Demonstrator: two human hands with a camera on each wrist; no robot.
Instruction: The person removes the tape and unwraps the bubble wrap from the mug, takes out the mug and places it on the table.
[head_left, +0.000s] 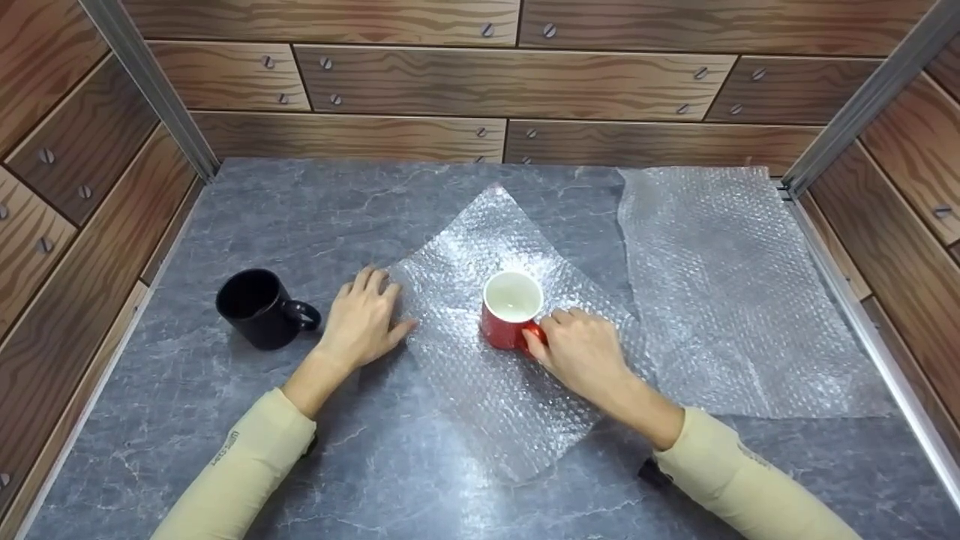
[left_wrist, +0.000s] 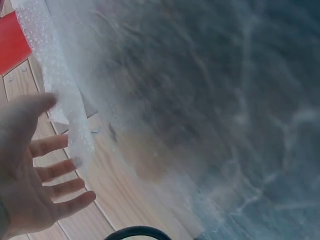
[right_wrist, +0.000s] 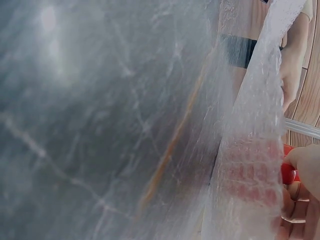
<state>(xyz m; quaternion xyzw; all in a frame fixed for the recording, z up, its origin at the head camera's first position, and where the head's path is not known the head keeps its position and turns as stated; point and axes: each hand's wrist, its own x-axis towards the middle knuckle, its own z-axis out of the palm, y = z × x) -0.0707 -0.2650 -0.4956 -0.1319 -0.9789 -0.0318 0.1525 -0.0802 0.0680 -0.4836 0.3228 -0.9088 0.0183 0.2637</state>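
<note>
A red mug point(head_left: 498, 330) with a white inside stands upright near the middle of a sheet of bubble wrap point(head_left: 480, 405), which lies turned cornerwise on the table. My right hand point(head_left: 585, 349) grips the mug's handle point(head_left: 533, 339), thumb and fingers round it. In the right wrist view that hand point(right_wrist: 305, 175) shows at the right edge, by the red handle. My left hand point(head_left: 361, 319) is spread at the left corner of the wrap, fingertips right at its edge. In the left wrist view the fingers point(left_wrist: 60, 172) are extended beside the wrap point(left_wrist: 75, 120).
A black mug point(head_left: 262, 315) stands left of my left hand, handle turned toward it. A second bubble wrap sheet point(head_left: 742, 292) lies flat at the right. Wood-patterned walls point(head_left: 450, 79) and metal posts point(head_left: 150, 82) border the grey marbled table point(head_left: 352, 202).
</note>
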